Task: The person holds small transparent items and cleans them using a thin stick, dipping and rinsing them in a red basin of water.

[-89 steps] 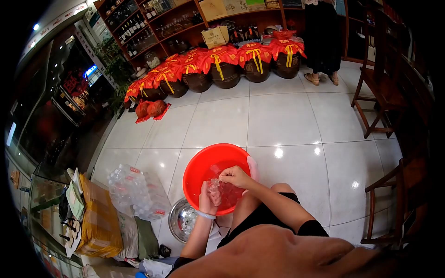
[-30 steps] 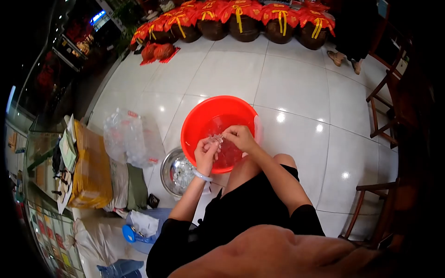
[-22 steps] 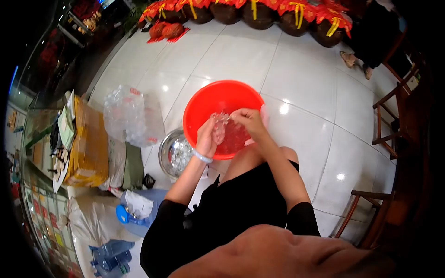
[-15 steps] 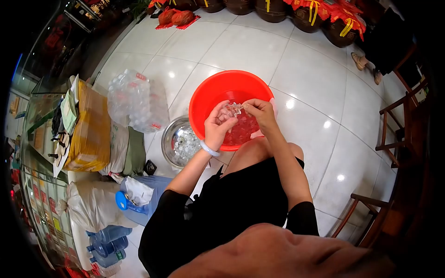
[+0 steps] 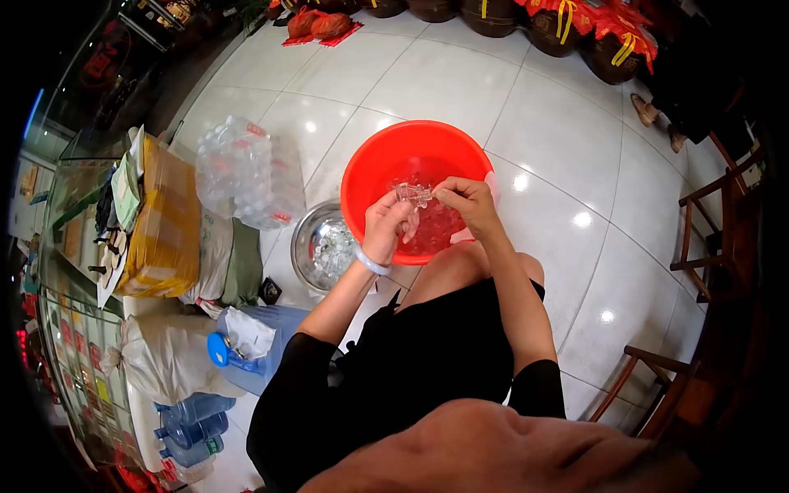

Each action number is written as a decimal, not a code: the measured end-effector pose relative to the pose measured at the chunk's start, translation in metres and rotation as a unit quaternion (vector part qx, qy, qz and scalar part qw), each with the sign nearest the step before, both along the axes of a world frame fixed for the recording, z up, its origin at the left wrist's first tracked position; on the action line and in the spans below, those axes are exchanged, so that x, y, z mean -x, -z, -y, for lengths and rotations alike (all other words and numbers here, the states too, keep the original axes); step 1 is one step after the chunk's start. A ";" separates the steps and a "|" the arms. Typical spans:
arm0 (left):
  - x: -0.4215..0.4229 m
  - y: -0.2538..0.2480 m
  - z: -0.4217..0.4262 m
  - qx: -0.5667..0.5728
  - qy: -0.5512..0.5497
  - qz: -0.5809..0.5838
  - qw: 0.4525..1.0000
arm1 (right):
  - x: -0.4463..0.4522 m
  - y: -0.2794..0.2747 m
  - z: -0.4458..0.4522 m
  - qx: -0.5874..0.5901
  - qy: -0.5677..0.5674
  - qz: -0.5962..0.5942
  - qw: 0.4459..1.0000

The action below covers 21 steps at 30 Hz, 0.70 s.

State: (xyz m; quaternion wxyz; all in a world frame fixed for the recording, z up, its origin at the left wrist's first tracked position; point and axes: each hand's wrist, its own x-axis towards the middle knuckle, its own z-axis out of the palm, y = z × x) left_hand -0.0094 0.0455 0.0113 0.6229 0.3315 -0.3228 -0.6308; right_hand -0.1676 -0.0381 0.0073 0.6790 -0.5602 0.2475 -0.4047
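A wide red basin [image 5: 362,164] stands on the floor before my knees, with many small clear pieces lying in it. Over it, my left hand [image 5: 389,223] pinches a small clear glass-like piece [image 5: 412,194] between thumb and fingers; its exact kind is too small to make out. My right hand [image 5: 467,202] is closed at the piece's right end, thumb and forefinger pressed together there. Whether those fingertips hold a separate bit is not visible. Left of the basin, partly behind its rim, a steel bowl [image 5: 301,256] holds more clear pieces.
Shrink-wrapped bottles [image 5: 246,172], a taped carton [image 5: 164,222], sacks [image 5: 168,357] and blue water jugs [image 5: 193,427] line the left side. Dark jars [image 5: 489,15] stand at the back. Wooden chairs [image 5: 703,230] are at right, near another person's feet [image 5: 645,111].
My left fingers have shifted from cupping the clear piece to pinching it lower, so more of it shows. My right hand stays at its right end. The whole view has shifted slightly.
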 end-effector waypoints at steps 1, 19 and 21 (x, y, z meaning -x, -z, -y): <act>0.002 -0.002 0.000 0.000 0.000 0.000 1.000 | 0.000 0.000 0.000 0.005 0.004 0.003 1.000; 0.011 -0.009 0.001 0.019 -0.046 0.075 0.996 | 0.005 0.002 0.004 -0.059 0.013 0.033 0.998; 0.012 -0.012 -0.001 0.010 -0.041 0.065 0.997 | 0.006 0.002 0.005 -0.050 0.006 0.034 0.998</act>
